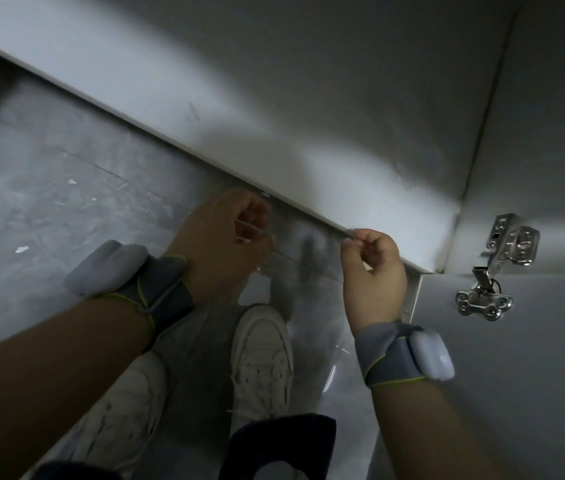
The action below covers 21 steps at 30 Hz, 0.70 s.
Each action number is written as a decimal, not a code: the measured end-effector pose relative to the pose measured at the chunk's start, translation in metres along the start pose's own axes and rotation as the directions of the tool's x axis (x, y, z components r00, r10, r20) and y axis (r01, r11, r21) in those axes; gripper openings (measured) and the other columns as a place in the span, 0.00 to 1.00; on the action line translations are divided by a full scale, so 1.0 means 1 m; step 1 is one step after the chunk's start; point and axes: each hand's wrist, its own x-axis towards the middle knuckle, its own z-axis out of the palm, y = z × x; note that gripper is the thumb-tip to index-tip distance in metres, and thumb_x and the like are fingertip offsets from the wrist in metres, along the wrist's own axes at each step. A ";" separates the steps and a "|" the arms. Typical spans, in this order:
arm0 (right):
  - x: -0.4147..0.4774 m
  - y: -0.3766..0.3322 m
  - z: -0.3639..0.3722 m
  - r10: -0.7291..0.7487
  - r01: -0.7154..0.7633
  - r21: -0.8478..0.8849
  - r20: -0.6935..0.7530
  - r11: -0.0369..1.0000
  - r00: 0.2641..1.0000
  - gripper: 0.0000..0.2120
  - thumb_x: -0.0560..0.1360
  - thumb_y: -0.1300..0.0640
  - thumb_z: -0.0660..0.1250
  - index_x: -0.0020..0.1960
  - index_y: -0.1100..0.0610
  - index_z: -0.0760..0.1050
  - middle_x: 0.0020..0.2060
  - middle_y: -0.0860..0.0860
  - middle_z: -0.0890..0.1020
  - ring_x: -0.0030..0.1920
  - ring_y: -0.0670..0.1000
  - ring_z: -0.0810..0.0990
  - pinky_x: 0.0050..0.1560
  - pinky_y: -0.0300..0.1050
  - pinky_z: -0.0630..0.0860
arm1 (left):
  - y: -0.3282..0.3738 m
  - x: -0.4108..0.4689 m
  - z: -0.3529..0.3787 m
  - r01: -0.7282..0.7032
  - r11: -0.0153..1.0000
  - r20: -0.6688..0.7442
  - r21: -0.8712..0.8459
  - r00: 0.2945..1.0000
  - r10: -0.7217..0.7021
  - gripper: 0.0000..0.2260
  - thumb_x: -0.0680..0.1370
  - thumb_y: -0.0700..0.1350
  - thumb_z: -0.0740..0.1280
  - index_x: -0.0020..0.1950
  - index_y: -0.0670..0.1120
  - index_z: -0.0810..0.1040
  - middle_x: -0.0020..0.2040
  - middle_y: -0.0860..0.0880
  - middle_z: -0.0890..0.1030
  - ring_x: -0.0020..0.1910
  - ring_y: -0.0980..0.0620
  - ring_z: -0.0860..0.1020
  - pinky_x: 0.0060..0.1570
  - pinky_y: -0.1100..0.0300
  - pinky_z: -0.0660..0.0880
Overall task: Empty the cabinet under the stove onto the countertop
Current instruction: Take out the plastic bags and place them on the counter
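At cabinet (pixel 274 98) floor edge, bare inside, both hands curled

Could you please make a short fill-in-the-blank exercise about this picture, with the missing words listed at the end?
1. The cabinet floor in view holds ____ items.
2. Both hands, left hand and right hand, hold a thin clear ____ sheet.
3. The metal hinge is to the ____ of the right hand.
4. The white sneakers stand on the grey ____.

Missing words: no; plastic; right; floor
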 end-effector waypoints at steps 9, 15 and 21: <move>0.096 -0.023 -0.010 -0.292 0.242 -0.542 -0.006 0.805 0.956 0.28 0.70 0.49 0.68 0.67 0.56 0.68 0.67 0.60 0.68 0.67 0.62 0.66 0.63 0.47 0.62 | 0.014 0.027 0.010 -0.033 0.999 -0.051 -0.012 0.998 0.032 0.09 0.73 0.44 0.68 0.53 0.51 0.75 0.43 0.60 0.77 0.42 0.66 0.76 0.38 0.77 0.70; 0.146 -0.032 -0.021 -0.174 0.236 -0.762 0.163 0.603 0.971 0.48 0.68 0.35 0.67 0.77 0.47 0.43 0.77 0.54 0.45 0.76 0.61 0.43 0.74 0.60 0.48 | 0.026 0.041 0.018 -0.054 0.999 -0.062 0.001 0.997 0.054 0.09 0.74 0.45 0.68 0.52 0.54 0.73 0.44 0.60 0.77 0.45 0.67 0.76 0.44 0.70 0.74; 0.175 -0.025 -0.009 -0.007 0.218 -0.766 0.269 0.604 0.963 0.49 0.67 0.28 0.61 0.77 0.46 0.41 0.77 0.56 0.52 0.75 0.63 0.51 0.74 0.57 0.52 | 0.022 0.042 0.019 -0.042 0.999 -0.057 0.011 0.997 0.042 0.09 0.74 0.45 0.68 0.53 0.52 0.74 0.45 0.60 0.78 0.43 0.66 0.76 0.42 0.72 0.72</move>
